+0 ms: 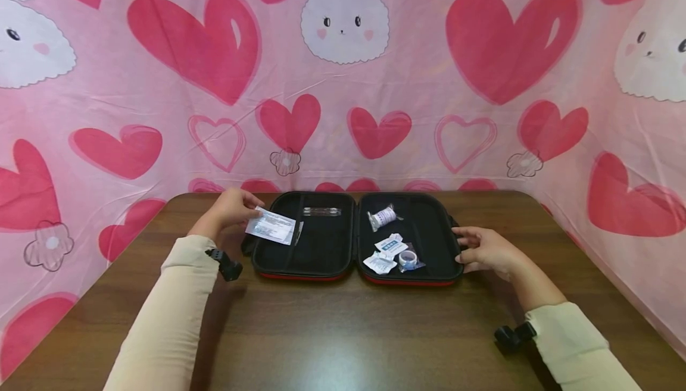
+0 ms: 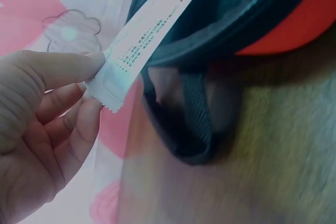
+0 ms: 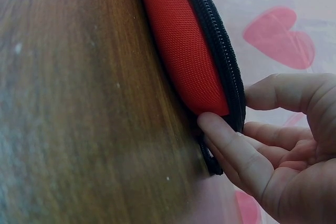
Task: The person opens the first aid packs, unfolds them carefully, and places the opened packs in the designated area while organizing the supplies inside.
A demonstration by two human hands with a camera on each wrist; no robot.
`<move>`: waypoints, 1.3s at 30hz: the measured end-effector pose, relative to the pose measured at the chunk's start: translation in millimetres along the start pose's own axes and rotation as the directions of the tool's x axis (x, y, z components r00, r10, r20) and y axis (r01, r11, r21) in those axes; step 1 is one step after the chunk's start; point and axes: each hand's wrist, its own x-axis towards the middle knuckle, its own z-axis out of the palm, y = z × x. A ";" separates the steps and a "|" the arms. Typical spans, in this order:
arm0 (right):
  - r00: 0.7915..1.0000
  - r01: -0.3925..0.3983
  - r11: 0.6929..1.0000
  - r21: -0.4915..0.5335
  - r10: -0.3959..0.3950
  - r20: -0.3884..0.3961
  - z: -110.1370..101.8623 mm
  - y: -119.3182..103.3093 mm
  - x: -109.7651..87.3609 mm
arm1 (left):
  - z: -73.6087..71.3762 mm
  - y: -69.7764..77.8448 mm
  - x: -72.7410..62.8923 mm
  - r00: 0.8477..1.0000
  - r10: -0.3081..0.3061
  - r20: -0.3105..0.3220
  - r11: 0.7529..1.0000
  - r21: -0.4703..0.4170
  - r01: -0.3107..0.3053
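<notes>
An unfolded red-and-black zip case (image 1: 327, 266) lies on the table. My left hand (image 1: 233, 209) pinches a white printed sachet (image 1: 272, 226) by one corner, above the case's left half; its serrated edge shows beside the thumb in the left wrist view. My right hand (image 1: 488, 252) grips the right rim of the case, with fingertips on the red side (image 3: 184, 45) and along the zip. In the right half lie a wrapped white roll (image 1: 382, 217), small white packets (image 1: 391, 244) and a tape roll in clear wrap (image 1: 408, 259).
A clear slim packet (image 1: 322, 212) sits at the back of the left half. At the case's left side a black strap loop (image 2: 184, 140) hangs. The wooden table (image 1: 343, 331) ends at a pink heart-patterned cloth (image 1: 343, 87) behind.
</notes>
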 end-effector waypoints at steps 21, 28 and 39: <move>1.000 -0.002 1.000 -0.003 0.002 -0.006 1.0 -1.2 1.1 | 7.6 10.2 -1.5 0.997 -0.020 0.075 0.989 -0.145 0.030; 1.000 0.011 1.000 -0.001 -0.011 -0.001 0.0 -0.7 -0.3 | 6.4 9.5 -0.9 0.993 -0.012 0.119 0.981 -0.193 0.035; 1.000 0.003 1.000 0.001 -0.003 0.001 0.8 -0.2 -1.3 | 22.0 19.7 6.1 0.993 0.015 0.119 0.988 -0.156 0.003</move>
